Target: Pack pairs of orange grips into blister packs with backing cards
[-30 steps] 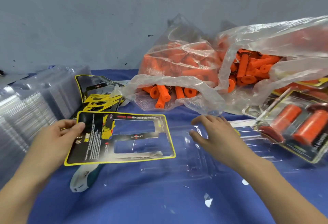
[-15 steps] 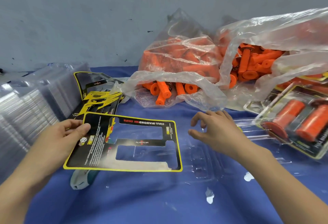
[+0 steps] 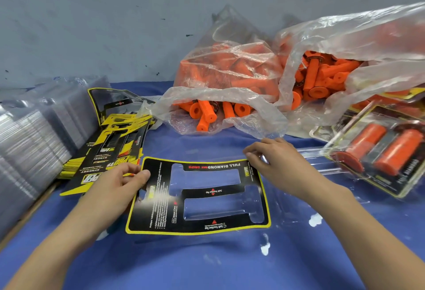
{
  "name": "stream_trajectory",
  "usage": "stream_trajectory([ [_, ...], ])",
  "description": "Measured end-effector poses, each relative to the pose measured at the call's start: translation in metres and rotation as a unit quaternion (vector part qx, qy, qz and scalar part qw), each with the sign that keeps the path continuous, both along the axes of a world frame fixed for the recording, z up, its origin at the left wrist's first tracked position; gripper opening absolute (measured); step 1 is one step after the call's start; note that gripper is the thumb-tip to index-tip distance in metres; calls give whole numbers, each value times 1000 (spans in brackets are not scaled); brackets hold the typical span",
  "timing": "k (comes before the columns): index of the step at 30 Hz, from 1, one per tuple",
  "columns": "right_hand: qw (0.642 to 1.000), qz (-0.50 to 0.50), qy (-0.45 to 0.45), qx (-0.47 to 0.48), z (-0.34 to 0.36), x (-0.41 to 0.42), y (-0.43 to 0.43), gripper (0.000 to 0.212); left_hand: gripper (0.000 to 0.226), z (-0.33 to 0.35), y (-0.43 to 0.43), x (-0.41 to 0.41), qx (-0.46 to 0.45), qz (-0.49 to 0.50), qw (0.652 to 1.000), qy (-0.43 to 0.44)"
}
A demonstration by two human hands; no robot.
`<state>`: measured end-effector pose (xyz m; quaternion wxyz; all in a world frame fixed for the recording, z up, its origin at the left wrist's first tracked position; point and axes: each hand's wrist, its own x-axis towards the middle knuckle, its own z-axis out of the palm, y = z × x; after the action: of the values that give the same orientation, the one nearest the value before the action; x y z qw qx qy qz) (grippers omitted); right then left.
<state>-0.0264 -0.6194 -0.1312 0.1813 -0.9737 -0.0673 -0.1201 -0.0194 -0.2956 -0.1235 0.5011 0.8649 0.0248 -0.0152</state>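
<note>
A black backing card (image 3: 202,226) with a yellow border and two cut-out windows lies over a clear blister pack (image 3: 289,200) on the blue cloth. My left hand (image 3: 117,186) pinches the card's left edge between thumb and fingers. My right hand (image 3: 278,163) touches the card's far right corner with its fingertips, fingers bent. Loose orange grips (image 3: 207,112) spill from a clear plastic bag (image 3: 230,66) at the back. A second bag (image 3: 345,43) on the right holds more grips (image 3: 322,75).
A stack of backing cards (image 3: 115,142) lies at the left, beside piles of clear blister shells (image 3: 30,142). Finished packs with orange grips (image 3: 379,151) sit at the right. A grey wall (image 3: 92,25) closes the back of the blue table (image 3: 207,266).
My left hand has slid the card to the right, over the clear blister. My right hand has come onto the card's far right corner.
</note>
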Motion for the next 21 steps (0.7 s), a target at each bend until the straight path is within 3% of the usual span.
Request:
stream_trajectory([
  [15,1000,-13,0,-6,2,-1,2,26,11,-8,1,-2,20,10,999,-36],
  [21,1000,-9,-6,-8,1,-1,2,25,17,-15,-3,-5,125,7,989,-84],
])
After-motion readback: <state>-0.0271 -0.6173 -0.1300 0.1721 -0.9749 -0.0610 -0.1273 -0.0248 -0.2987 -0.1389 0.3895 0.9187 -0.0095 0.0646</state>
